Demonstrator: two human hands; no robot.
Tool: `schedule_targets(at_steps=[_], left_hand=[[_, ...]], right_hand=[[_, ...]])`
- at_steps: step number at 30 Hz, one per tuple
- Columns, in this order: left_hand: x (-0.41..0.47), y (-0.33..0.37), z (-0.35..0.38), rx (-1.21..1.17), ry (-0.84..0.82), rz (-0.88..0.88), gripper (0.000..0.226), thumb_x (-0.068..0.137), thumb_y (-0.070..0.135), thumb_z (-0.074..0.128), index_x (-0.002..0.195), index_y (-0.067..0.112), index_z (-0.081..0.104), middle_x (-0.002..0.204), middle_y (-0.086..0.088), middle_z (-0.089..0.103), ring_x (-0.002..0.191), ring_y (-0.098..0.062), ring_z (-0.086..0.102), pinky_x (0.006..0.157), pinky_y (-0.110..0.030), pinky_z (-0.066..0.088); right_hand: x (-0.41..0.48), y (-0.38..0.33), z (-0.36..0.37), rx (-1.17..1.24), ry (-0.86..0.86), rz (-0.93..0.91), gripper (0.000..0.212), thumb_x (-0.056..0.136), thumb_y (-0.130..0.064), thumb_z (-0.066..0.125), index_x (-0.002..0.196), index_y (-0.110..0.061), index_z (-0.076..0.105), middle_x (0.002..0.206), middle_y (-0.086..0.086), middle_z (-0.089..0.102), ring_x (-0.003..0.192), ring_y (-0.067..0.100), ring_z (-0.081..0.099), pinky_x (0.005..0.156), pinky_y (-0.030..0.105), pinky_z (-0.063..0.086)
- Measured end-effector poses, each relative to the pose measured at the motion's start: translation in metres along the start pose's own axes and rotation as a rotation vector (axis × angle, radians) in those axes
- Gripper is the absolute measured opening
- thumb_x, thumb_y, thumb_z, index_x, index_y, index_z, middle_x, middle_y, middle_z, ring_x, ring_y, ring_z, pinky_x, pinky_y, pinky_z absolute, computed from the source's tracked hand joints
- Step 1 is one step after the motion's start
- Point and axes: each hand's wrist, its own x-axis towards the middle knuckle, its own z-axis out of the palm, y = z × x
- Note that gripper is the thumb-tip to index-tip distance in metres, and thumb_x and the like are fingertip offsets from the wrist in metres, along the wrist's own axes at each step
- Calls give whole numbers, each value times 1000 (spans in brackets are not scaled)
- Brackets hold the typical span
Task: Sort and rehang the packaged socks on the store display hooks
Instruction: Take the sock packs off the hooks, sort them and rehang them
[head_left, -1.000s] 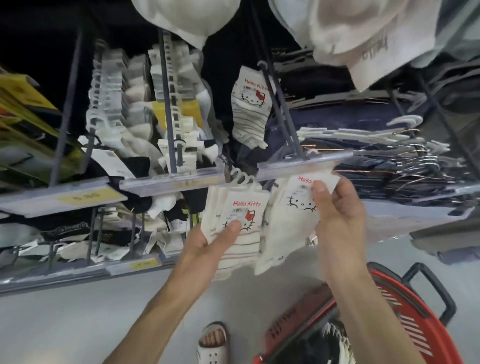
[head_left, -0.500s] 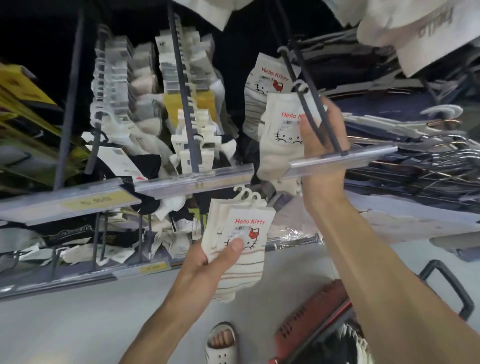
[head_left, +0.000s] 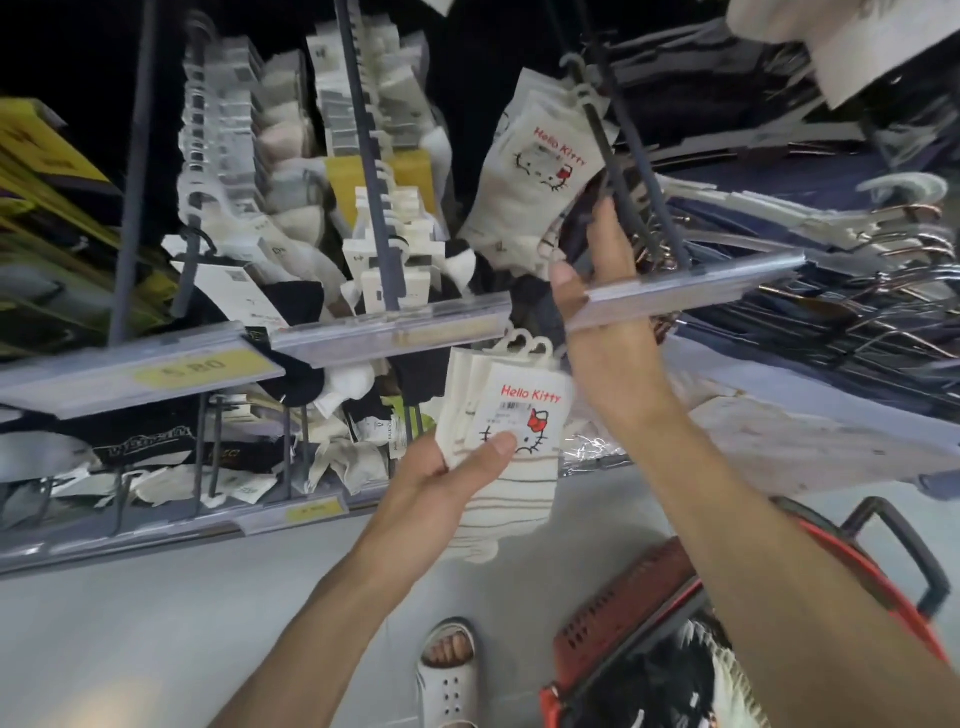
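While the left hand (head_left: 457, 467) stays clamped on the spare sock packs (head_left: 506, 415), right hand (head_left: 597, 270) is up by the display hook (head_left: 608, 140) — grip unclear. Hung pack (head_left: 540, 171) sits near the tip — a bump could knock it off.

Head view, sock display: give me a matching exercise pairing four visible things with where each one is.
Things:
1. Hello Kitty sock stack
2. Hello Kitty sock pack
3. Red basket
4. Yellow price label

Places:
A. On the left shelf strip
B. On the floor, lower right
C. Held in the left hand
D. Hanging on a display hook

Pairs: 1-C, 2-D, 3-B, 4-A
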Motion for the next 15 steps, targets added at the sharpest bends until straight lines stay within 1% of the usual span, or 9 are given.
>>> schedule_targets(at_steps=[1, 2, 3, 5, 8, 10, 12, 14, 15], left_hand=[[0, -2, -1, 4, -10, 1, 19, 75, 39, 66, 85, 52, 76, 92, 20, 77, 85, 7, 72, 64, -3, 50], [0, -4, -2, 9, -15, -1, 18, 77, 38, 69, 88, 50, 76, 94, 18, 78, 88, 4, 72, 66, -5, 51], [0, -7, -4, 13, -18, -6, 17, 78, 38, 71, 89, 50, 76, 96, 17, 78, 90, 3, 72, 67, -5, 51], [-2, -11, -6, 24, -10, -18, 17, 77, 41, 73, 90, 52, 75, 96, 18, 77, 90, 3, 72, 67, -6, 52], [-1, -17, -5, 39, -12, -39, 18, 79, 39, 72, 94, 48, 76, 98, 13, 78, 92, -3, 74, 68, -11, 55], [1, -19, 1, 43, 16, -52, 18, 76, 49, 70, 93, 50, 75, 98, 13, 78, 93, -5, 74, 68, -14, 56], [3, -20, 6, -37, -6, -90, 31, 73, 66, 61, 96, 50, 75, 104, 12, 77, 100, -8, 73, 75, -21, 59], [5, -20, 9, -141, -43, -138, 44, 79, 70, 49, 105, 45, 74, 115, 8, 75, 110, -11, 70, 89, -32, 57], [6, -20, 10, -158, -31, -147, 45, 82, 69, 48, 108, 43, 74, 118, 6, 74, 112, -13, 69, 95, -38, 54]], right_hand=[[-10, 3, -3, 80, 5, -37, 43, 105, -18, 46, 145, -29, 33, 148, -21, 38, 137, -1, 36, 120, 30, 26], [-27, 4, -7, 186, 26, 6, 37, 106, -19, 45, 143, -24, 43, 145, -16, 49, 135, 3, 45, 118, 33, 32], [-39, 4, -12, 290, 61, 45, 32, 105, -23, 45, 135, -19, 54, 134, -8, 62, 125, 10, 57, 111, 36, 43], [-59, 8, -25, 405, 75, 136, 27, 100, -32, 49, 115, -19, 67, 110, -1, 74, 102, 17, 70, 94, 35, 56], [-78, 11, -32, 287, -48, 134, 22, 85, -38, 68, 106, -34, 72, 100, -5, 75, 90, 11, 69, 80, 27, 57], [-87, 15, -32, 229, -95, 128, 28, 80, -29, 77, 106, -38, 72, 99, -7, 74, 86, 12, 67, 75, 23, 55], [-90, 16, -34, 236, -73, 131, 32, 80, -20, 78, 104, -39, 71, 98, -5, 75, 84, 20, 67, 75, 28, 57], [-89, 15, -38, 270, -34, 150, 28, 79, -20, 77, 100, -37, 71, 97, 0, 75, 87, 29, 68, 78, 36, 60], [-88, 14, -41, 288, -18, 153, 26, 79, -21, 76, 100, -34, 71, 97, 3, 75, 89, 32, 67, 80, 38, 60]])
